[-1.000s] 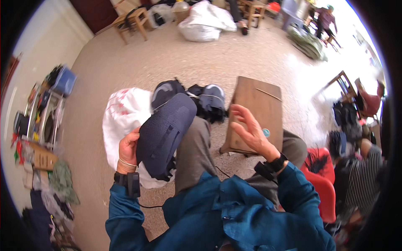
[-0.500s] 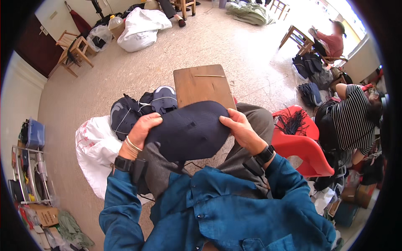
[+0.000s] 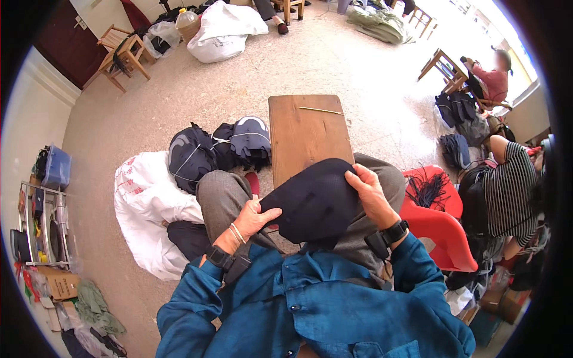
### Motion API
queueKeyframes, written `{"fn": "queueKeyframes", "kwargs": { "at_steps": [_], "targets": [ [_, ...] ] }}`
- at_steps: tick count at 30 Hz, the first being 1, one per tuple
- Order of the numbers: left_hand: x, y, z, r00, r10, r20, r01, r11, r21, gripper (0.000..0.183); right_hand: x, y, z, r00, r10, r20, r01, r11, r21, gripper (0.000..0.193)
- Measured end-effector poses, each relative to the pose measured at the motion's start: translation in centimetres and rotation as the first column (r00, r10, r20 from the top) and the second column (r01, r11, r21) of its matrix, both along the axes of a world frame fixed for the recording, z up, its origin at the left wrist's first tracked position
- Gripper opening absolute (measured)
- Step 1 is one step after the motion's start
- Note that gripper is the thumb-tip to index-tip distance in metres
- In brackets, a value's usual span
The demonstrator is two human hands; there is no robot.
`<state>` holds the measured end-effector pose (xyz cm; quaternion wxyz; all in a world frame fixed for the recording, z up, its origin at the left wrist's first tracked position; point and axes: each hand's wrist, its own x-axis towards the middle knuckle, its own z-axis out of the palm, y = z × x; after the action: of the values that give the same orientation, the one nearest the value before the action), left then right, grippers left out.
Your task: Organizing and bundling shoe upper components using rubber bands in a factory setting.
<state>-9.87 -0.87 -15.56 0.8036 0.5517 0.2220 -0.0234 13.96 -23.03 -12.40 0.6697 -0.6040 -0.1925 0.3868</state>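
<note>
A dark navy piece of fabric (image 3: 316,206), rounded and slightly bulging, is stretched over my lap between both hands. My left hand (image 3: 255,219) grips its left edge, thumb on top and fingers underneath. At the upper right edge my right hand (image 3: 369,190) pinches it the same way. A small darker mark shows near the middle of the fabric. Behind it stands a narrow wooden bench (image 3: 304,134), partly covered by the fabric's upper edge. On the bench lies a thin light-coloured stick (image 3: 321,110).
Left of the bench sit string-tied dark bundles (image 3: 192,156) beside a white sack (image 3: 146,212). Black cords (image 3: 427,192) lie on a red plastic chair (image 3: 444,232) to my right. Beyond it a person in a striped top (image 3: 508,194) bends over piled materials.
Both hands have brought the fabric lower and tilted it, the left side now down toward my lap. My grip stays on its edges. The view has shifted, so the room appears further right.
</note>
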Motion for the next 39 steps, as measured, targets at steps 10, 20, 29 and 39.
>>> {"fn": "queueKeyframes", "kwargs": {
  "at_steps": [10,20,29,39],
  "targets": [
    [4.0,0.4,-1.6,0.953,0.26,0.156,-0.266,0.964,0.02,0.03,4.5,6.5,1.5,0.911,-0.107,0.397,0.119,0.993,-0.004,0.019],
    [4.7,-0.2,-2.8,0.902,0.422,-0.092,-0.424,0.906,-0.005,0.025,1.7,3.6,-5.1,0.385,0.218,0.897,-0.017,0.973,-0.23,0.041],
    [3.6,0.1,-4.2,0.918,0.377,-0.126,-0.344,0.912,0.222,0.023,1.0,3.3,-5.1,0.346,0.265,0.9,-0.012,0.961,-0.278,0.047],
    [3.0,0.6,-8.0,0.956,0.293,-0.009,-0.256,0.85,0.461,0.028,1.3,3.0,-5.8,0.314,0.217,0.924,0.206,0.935,-0.289,0.056]
  ]
}}
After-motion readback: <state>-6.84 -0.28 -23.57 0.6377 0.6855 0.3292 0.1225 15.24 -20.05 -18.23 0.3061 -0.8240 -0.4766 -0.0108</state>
